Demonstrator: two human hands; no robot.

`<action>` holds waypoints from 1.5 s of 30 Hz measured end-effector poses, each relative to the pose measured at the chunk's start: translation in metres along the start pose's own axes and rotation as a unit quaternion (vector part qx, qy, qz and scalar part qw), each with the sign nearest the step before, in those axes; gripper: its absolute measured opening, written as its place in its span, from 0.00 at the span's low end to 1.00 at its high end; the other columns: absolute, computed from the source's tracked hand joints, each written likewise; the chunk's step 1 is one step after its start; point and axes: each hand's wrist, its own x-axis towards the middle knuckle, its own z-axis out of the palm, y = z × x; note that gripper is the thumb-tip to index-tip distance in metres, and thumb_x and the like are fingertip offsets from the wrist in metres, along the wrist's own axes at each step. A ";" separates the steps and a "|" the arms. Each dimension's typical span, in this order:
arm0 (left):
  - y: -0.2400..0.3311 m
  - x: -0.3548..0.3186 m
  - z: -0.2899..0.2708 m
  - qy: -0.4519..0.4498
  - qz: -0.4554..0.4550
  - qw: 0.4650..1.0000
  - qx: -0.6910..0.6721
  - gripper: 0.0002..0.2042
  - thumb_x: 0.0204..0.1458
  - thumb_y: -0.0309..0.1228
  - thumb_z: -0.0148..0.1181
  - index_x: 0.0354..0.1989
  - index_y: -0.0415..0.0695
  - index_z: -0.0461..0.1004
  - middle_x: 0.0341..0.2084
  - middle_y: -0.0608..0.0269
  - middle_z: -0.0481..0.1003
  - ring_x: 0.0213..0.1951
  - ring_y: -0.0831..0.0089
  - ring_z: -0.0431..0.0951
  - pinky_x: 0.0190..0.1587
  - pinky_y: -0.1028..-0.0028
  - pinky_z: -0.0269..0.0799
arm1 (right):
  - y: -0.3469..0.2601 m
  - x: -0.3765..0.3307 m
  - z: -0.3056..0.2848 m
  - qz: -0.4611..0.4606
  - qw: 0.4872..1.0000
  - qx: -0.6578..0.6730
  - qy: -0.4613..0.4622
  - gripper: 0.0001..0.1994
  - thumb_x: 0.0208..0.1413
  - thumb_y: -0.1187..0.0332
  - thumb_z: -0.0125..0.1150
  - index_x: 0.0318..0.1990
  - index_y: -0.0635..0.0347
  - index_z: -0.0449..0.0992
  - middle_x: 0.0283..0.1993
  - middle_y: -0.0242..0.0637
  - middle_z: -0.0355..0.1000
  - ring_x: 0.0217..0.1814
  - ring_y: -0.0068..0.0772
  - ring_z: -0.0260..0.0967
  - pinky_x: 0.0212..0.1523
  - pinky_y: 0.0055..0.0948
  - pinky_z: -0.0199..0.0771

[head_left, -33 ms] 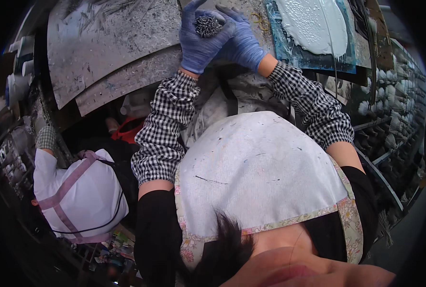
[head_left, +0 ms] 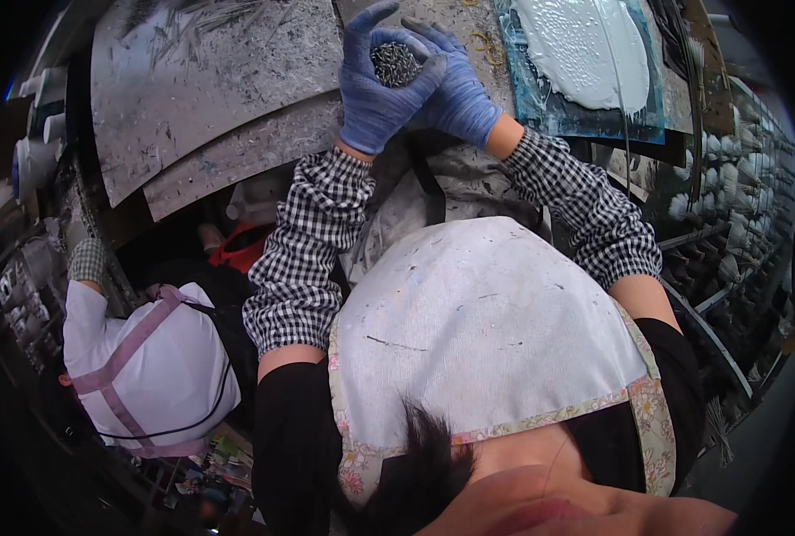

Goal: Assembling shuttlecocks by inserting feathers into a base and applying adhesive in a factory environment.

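Note:
Both my hands wear blue-grey gloves and are together at the top of the view, over the workbench's near edge. My left hand point(head_left: 372, 105) curls round a tight bundle of thin wire-like stems point(head_left: 396, 65), whose dark and silvery tips face up. Its thumb lies across the near side of the bundle and its index finger curves round the far side. My right hand point(head_left: 462, 100) is closed against the bundle's right side, its fingers partly behind my left hand. The lower part of the bundle is hidden by the gloves.
A speckled grey board point(head_left: 210, 80) covers the bench on the left, with loose thin sticks point(head_left: 223, 20) at its far side. On the right, a blue tray point(head_left: 540, 112) carries thick white paste point(head_left: 585, 54). Racks of white-tipped bundles point(head_left: 728, 192) stand far right. Another person point(head_left: 161, 371) works at left.
Both hands, with the bundle between them, have shifted slightly right and toward me. The bundle's tips have tilted a little, and my grip stays much the same.

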 end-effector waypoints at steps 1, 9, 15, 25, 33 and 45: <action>0.000 -0.004 0.001 0.001 -0.003 1.000 -0.001 0.26 0.43 0.21 0.72 0.51 0.40 0.67 0.31 0.67 0.76 0.31 0.82 0.77 0.39 0.81 0.75 | 0.000 -0.008 0.000 -0.008 0.999 0.042 0.003 0.48 0.33 0.41 0.71 0.64 0.51 0.61 0.67 0.41 0.58 0.74 0.46 0.45 0.73 0.45 0.40; 0.049 -0.003 0.009 0.001 -0.194 0.943 -0.270 0.12 0.47 0.19 0.67 0.38 0.44 0.72 0.33 0.68 0.76 0.38 0.80 0.77 0.45 0.79 0.74 | -0.007 -0.005 -0.019 -0.021 0.946 0.319 0.043 0.59 0.35 0.61 0.79 0.71 0.57 0.41 0.65 0.45 0.60 0.67 0.40 0.60 0.66 0.34 0.62; 0.062 0.003 -0.019 -0.170 -0.003 0.985 -0.004 0.57 0.29 0.39 0.82 0.69 0.45 0.49 0.60 0.49 0.64 0.62 0.61 0.65 0.63 0.63 0.65 | -0.018 -0.035 -0.050 -0.143 0.986 0.079 0.035 0.34 0.49 0.59 0.67 0.64 0.53 0.62 0.53 0.40 0.71 0.57 0.41 0.69 0.62 0.38 0.66; 0.055 -0.005 -0.018 -0.264 -0.119 0.943 -0.163 0.29 0.37 0.34 0.76 0.51 0.44 0.73 0.44 0.60 0.78 0.49 0.68 0.78 0.56 0.67 0.73 | -0.027 -0.026 -0.081 0.048 0.878 0.402 -0.256 0.43 0.37 0.58 0.76 0.60 0.63 0.59 0.57 0.44 0.64 0.59 0.37 0.65 0.60 0.30 0.70; 0.004 -0.012 0.007 -0.081 -0.026 0.996 0.019 0.22 0.42 0.27 0.72 0.47 0.43 0.71 0.38 0.65 0.77 0.41 0.75 0.78 0.50 0.73 0.73 | 0.009 -0.001 -0.031 0.030 0.998 0.058 -0.006 0.36 0.40 0.57 0.68 0.59 0.55 0.67 0.61 0.45 0.63 0.71 0.48 0.50 0.68 0.47 0.53; -0.013 -0.010 0.012 -0.061 0.013 0.995 0.078 0.08 0.45 0.23 0.67 0.34 0.43 0.77 0.38 0.61 0.80 0.48 0.68 0.78 0.53 0.71 0.72 | 0.007 -0.006 -0.018 0.044 0.977 -0.162 -0.134 0.49 0.40 0.32 0.62 0.67 0.50 0.58 0.71 0.43 0.51 0.76 0.50 0.38 0.74 0.51 0.32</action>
